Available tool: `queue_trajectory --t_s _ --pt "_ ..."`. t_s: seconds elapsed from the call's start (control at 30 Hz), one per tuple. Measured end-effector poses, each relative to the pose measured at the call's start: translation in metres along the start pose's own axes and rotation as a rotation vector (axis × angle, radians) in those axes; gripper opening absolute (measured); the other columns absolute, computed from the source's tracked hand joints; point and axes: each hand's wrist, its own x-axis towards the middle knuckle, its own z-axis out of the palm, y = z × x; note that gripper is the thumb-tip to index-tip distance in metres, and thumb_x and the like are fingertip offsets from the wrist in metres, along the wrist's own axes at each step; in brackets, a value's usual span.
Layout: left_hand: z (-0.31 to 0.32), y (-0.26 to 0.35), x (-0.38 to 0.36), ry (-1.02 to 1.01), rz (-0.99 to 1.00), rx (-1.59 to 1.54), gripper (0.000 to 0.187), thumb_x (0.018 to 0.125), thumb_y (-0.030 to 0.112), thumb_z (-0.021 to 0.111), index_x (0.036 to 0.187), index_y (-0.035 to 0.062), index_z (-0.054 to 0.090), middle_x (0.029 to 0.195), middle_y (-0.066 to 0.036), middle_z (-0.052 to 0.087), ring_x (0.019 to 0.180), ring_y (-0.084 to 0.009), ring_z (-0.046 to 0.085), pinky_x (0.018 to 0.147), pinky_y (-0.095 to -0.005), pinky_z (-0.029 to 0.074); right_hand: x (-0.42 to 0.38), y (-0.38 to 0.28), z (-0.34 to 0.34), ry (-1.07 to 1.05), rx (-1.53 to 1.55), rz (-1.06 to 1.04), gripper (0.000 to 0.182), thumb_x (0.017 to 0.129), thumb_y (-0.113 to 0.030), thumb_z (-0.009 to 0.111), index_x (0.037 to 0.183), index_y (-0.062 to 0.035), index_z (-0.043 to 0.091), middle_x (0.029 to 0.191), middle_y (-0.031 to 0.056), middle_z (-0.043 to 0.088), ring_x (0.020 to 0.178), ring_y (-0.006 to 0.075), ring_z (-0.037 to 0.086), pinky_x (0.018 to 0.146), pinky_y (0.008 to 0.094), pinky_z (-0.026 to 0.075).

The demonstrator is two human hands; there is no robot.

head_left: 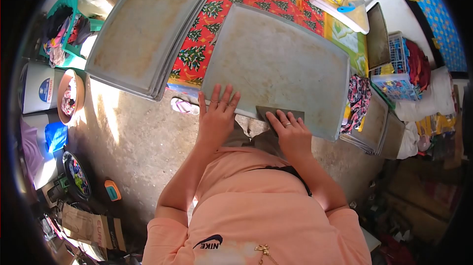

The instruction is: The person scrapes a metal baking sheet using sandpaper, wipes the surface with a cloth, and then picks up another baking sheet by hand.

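Observation:
A large grey baking tray (281, 63) with brownish stains lies on the table in front of me, its near edge jutting toward my body. My left hand (219, 113) rests on the tray's near left corner, fingers spread over the rim. In my right hand (291, 129) is a flat, dark scraper blade (266, 112), pressed on the tray by the near edge. My fingers lie across the top of the blade; my palm side is hidden.
Stacked trays (148, 23) stand at the left on the red tree-patterned tablecloth (194, 54). A white tub (340, 6) with a yellow rack is at the back right. More trays (367, 122) lean at the right, below a blue basket (394, 80). A slipper (184, 106) is on the floor.

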Motion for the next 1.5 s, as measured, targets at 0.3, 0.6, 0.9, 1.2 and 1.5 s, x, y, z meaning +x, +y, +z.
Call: queue_trajectory --t_s 0.3,0.6,0.9,1.2,1.5 --pt "0.0 0.0 0.0 -0.008 -0.005 0.002 0.059 0.078 0.014 0.066 0.136 0.0215 0.055 0.149 0.0 0.043 0.143 -0.024 0.029 0.116 -0.0572 0.011 0.017 -0.001 0.001 -0.035 0.011 -0.042 0.047 0.084 -0.011 0.054 0.13 -0.0195 0.056 0.124 0.0086 0.062 0.112 0.0302 0.059 0.09 0.0461 0.048" --pt "-0.019 0.002 -0.001 -0.032 -0.105 -0.036 0.08 0.08 0.026 0.069 0.149 0.0089 0.032 0.155 -0.008 0.031 0.146 -0.0273 0.021 0.116 -0.0591 0.005 0.032 -0.017 0.003 -0.014 0.04 -0.082 0.045 0.083 -0.016 0.058 0.128 -0.0195 0.058 0.121 0.0091 0.063 0.105 0.0293 0.061 0.087 0.044 0.048" --pt "-0.016 -0.018 -0.01 -0.076 -0.168 -0.007 0.087 0.08 0.028 0.068 0.15 0.0 0.023 0.157 -0.013 0.025 0.147 -0.0289 0.017 0.116 -0.0591 0.002 0.062 -0.045 0.016 0.019 0.012 -0.136 0.041 0.085 -0.018 0.055 0.126 -0.0158 0.057 0.117 0.011 0.065 0.104 0.0301 0.062 0.084 0.0474 0.048" --pt "-0.012 -0.018 -0.01 -0.028 -0.155 0.014 0.083 0.08 0.025 0.067 0.148 -0.0005 0.028 0.155 -0.014 0.03 0.147 -0.0271 0.019 0.116 -0.0593 0.002 0.062 -0.012 0.024 0.027 -0.053 0.047 0.046 0.082 -0.018 0.058 0.128 -0.019 0.056 0.12 0.0087 0.063 0.103 0.029 0.063 0.084 0.0445 0.05" --pt "-0.013 -0.016 -0.009 -0.06 -0.16 0.037 0.081 0.08 0.023 0.067 0.148 -0.0006 0.029 0.155 -0.013 0.03 0.147 -0.0265 0.02 0.116 -0.0595 0.001 0.042 0.011 0.024 0.085 -0.11 0.055 0.045 0.085 -0.015 0.055 0.129 -0.0206 0.056 0.115 0.0101 0.065 0.1 0.0306 0.065 0.077 0.0446 0.053"
